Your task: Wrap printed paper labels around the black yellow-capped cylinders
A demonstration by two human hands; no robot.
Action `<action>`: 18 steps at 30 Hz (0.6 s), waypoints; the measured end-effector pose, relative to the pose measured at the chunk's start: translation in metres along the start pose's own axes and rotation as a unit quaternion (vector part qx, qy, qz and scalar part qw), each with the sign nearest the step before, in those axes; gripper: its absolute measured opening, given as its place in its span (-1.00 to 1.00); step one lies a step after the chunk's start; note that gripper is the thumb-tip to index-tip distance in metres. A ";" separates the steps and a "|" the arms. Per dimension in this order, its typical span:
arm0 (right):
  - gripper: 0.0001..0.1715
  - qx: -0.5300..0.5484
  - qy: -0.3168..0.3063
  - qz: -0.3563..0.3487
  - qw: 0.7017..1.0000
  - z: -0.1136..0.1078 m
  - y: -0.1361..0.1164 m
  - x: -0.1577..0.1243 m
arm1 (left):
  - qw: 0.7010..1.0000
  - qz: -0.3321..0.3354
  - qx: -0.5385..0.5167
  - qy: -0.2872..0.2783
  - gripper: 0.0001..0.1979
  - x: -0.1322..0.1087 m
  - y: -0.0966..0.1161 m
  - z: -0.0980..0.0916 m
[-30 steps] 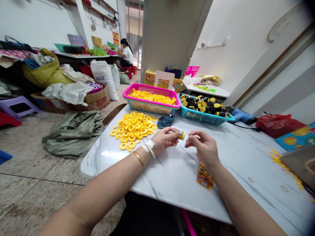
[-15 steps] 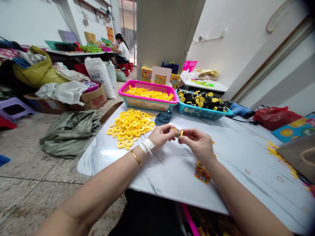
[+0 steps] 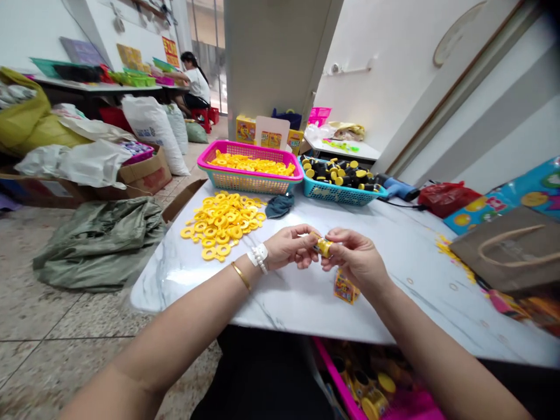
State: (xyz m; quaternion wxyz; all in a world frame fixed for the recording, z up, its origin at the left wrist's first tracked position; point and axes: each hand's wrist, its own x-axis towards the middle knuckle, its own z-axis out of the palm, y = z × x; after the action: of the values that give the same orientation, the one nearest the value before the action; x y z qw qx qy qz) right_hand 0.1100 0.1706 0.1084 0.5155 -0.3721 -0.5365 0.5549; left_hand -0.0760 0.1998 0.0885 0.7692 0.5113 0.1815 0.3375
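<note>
The left hand (image 3: 289, 247) and right hand (image 3: 356, 256) hold their fingers clamped on a small yellow cylinder (image 3: 324, 247), its details hard to tell, above the white marble counter (image 3: 192, 286). A printed paper packet (image 3: 346, 287) lies just beside the right hand, and loose yellow plastic rings (image 3: 221, 224) spread toward the counter's left edge.

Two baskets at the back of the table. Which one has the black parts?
The all-blue basket, on the right, holds the black parts with yellow caps. The other basket, pink-rimmed with a teal body, holds yellow rings.
</note>
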 end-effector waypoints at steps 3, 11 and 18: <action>-0.71 -0.030 0.012 0.035 0.999 -0.017 -0.005 -0.052 | 0.986 -0.081 0.090 -0.116 -0.44 -0.002 -0.007 0.012; -0.93 -0.361 0.012 0.038 0.932 -0.065 -0.002 -0.188 | 0.960 -0.042 0.272 0.055 -0.63 0.013 -0.016 0.006; -0.77 -0.543 -0.030 -0.120 0.830 -0.073 0.011 -0.169 | 0.914 -0.027 0.379 0.143 -0.76 0.015 -0.013 -0.001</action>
State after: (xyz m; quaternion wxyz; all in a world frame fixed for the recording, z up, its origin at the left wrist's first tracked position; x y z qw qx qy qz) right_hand 0.2111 0.0234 0.0634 0.2766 -0.5081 -0.8070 0.1182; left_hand -0.0614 0.2080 0.0769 0.4921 0.7060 0.4176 0.2916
